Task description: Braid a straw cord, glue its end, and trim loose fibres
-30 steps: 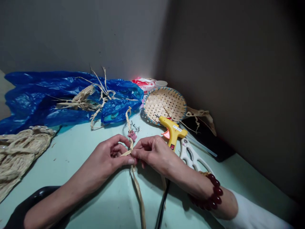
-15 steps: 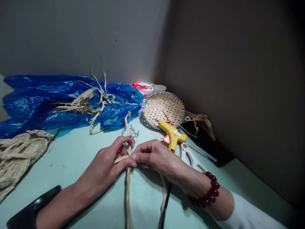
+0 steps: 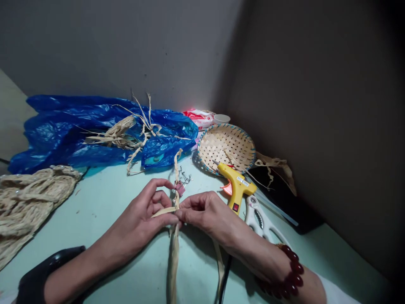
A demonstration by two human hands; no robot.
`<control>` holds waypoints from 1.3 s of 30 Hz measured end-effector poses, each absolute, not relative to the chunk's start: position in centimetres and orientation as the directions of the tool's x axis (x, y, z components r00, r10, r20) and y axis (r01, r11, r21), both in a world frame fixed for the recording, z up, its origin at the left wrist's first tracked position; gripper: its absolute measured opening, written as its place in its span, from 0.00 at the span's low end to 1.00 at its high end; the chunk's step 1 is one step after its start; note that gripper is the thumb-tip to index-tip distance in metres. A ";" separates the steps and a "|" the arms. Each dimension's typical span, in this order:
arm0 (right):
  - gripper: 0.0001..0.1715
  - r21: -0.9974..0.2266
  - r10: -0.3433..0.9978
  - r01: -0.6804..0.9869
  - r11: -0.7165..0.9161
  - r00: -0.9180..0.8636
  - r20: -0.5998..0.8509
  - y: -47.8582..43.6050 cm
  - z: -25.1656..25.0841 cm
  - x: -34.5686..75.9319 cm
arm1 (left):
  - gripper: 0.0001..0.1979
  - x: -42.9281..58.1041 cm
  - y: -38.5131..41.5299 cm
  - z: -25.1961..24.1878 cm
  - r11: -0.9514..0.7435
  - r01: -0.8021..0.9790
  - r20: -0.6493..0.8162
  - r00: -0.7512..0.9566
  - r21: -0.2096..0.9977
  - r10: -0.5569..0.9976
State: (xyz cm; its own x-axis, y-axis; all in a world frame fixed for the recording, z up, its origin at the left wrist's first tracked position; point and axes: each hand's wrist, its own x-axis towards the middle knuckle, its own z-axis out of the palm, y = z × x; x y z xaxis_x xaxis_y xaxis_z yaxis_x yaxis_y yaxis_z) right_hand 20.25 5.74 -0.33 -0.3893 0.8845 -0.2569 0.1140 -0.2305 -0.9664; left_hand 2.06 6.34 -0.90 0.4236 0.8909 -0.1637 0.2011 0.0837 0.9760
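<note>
Two pinch points nearside of the pink clip (image 3: pixel 180 188): we've left hand (image 3: pixel 143 212) and right hand (image 3: pixel 212 214) clamped on the straw cord (image 3: pixel 174 255), presumably for a tight twist.

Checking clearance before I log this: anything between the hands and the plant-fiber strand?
Nothing visible: the left hand and right hand both touch the plant-fiber strand. The yellow glue gun lies to its right, off it.

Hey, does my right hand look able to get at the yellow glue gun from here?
Probably yes: the glue gun lies just beyond the right hand, with nothing visible between them. That hand pinches the straw strip, though, so it would likely need to let go first.
</note>
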 end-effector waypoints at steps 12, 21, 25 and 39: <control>0.11 -0.962 0.914 0.248 -0.115 -0.352 -0.200 5.9 -0.5 20.6 | 0.08 1.9 6.2 -1.1 0.098 0.343 -0.255 0.450 0.934 0.856; 0.11 -0.938 0.907 0.347 -0.019 -0.389 -0.163 6.0 -1.0 20.9 | 0.09 2.6 6.8 -0.6 0.172 0.301 -0.293 0.425 0.938 0.856; 0.13 -0.923 0.906 0.385 0.004 -0.392 -0.160 5.9 -0.8 20.8 | 0.09 2.6 6.9 -0.8 0.133 0.355 -0.284 0.419 0.925 0.862; 0.14 -0.922 0.938 0.387 0.028 -0.328 -0.109 5.4 -1.5 20.0 | 0.07 2.9 6.1 -0.6 -0.204 0.700 -0.090 0.359 0.685 0.929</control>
State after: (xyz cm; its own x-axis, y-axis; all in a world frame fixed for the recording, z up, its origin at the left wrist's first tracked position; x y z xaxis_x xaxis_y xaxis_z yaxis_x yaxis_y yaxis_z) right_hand 20.04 5.42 -1.55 -0.3277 0.9385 -0.1087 0.3866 0.0283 -0.9218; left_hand 2.91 6.12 -0.58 0.3592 0.9289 -0.0897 0.6996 -0.2044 0.6847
